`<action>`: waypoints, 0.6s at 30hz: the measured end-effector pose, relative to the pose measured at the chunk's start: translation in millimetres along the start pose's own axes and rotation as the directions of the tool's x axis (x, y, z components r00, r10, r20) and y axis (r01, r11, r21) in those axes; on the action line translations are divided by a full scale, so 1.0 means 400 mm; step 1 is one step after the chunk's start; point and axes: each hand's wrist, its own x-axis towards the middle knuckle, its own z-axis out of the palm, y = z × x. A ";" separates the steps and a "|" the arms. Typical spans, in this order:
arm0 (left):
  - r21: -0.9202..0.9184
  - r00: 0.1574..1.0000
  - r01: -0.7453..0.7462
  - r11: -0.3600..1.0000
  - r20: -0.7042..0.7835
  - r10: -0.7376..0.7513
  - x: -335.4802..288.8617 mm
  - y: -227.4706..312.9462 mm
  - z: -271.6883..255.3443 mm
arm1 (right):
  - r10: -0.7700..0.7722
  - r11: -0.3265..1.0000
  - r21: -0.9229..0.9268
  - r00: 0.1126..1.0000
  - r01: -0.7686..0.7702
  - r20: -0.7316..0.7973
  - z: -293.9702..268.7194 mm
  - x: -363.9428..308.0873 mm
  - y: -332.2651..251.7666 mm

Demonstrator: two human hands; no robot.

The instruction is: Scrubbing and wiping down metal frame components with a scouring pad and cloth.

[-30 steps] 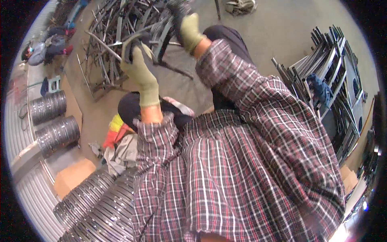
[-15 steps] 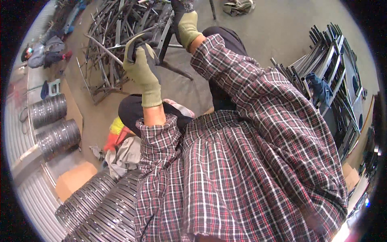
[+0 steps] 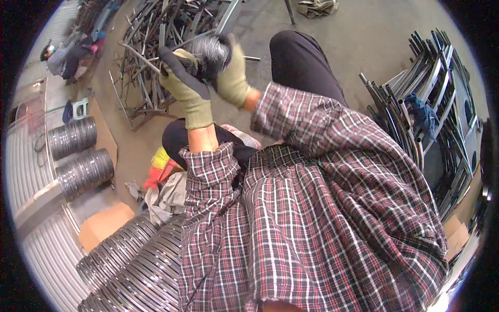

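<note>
Both my hands wear olive-green gloves with dark palms and are close together above the floor. My left hand (image 3: 186,86) is closed around a thin dark metal tube (image 3: 139,57), which sticks out to its left. My right hand (image 3: 233,75) is closed on a shiny grey clump of steel wool (image 3: 213,51), held just beside my left fingers. The fingers partly hide the contact between the wool and the metal. Behind the hands lies a tangled pile of metal frames and tubes (image 3: 150,91).
Stacked dark metal frames (image 3: 436,99) with a blue cloth (image 3: 420,112) stand at right. Ribbed black stacks (image 3: 138,260) lie lower left, near a grey cloth (image 3: 170,200) and a red-yellow glove (image 3: 160,169). Another person (image 3: 65,60) is at far left. My dark-trousered knee (image 3: 306,62) rises beyond my right arm.
My right hand has come back down toward my left hand with the steel wool. The view has shifted slightly, and my left hand keeps its grip.
</note>
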 end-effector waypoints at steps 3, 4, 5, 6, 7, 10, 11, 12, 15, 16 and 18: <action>-0.195 0.990 0.095 0.976 0.117 -0.072 0.001 0.028 0.040 | 0.228 0.768 0.628 0.970 -0.128 -0.081 -0.016 0.035 0.006; -0.161 0.988 0.125 0.979 0.110 -0.108 0.001 0.029 0.029 | 0.154 0.807 0.588 0.978 -0.044 -0.139 -0.004 0.040 0.012; -0.237 0.996 0.089 0.967 0.016 -0.088 -0.010 0.042 0.058 | 0.016 0.877 0.479 0.992 0.045 -0.122 -0.013 0.042 0.022; -0.307 0.994 0.043 0.951 -0.081 -0.071 -0.025 0.065 0.074 | -0.070 0.897 0.428 0.992 0.111 -0.109 -0.030 0.048 0.019; -0.200 0.996 0.036 0.979 -0.074 -0.052 -0.032 0.060 0.047 | -0.157 0.908 0.378 0.984 0.179 -0.090 -0.040 0.055 0.010; -0.149 0.992 0.108 0.983 0.083 -0.096 0.013 -0.010 0.004 | -0.249 0.961 0.091 0.961 0.261 -0.120 0.035 0.120 0.144; -0.190 0.971 0.058 0.980 0.238 -0.012 0.015 -0.021 0.000 | -0.128 0.964 0.204 0.969 0.172 -0.210 0.056 0.161 0.194; -0.178 0.981 0.029 0.984 0.192 0.006 0.002 -0.014 -0.028 | 0.018 0.944 0.315 0.938 0.098 -0.345 0.026 0.212 0.137; -0.297 0.968 0.064 0.953 0.249 0.013 0.002 0.004 0.036 | 0.023 0.936 0.352 1.000 -0.015 -0.018 0.055 0.203 0.249; -0.040 0.980 -0.150 0.988 0.128 0.154 0.004 0.002 0.040 | -0.155 0.974 0.124 0.961 0.187 -0.228 0.081 0.086 0.189; -0.137 0.998 0.048 0.989 0.046 -0.042 0.020 -0.029 0.021 | -0.084 0.824 0.548 0.988 0.143 -0.132 0.135 -0.092 0.097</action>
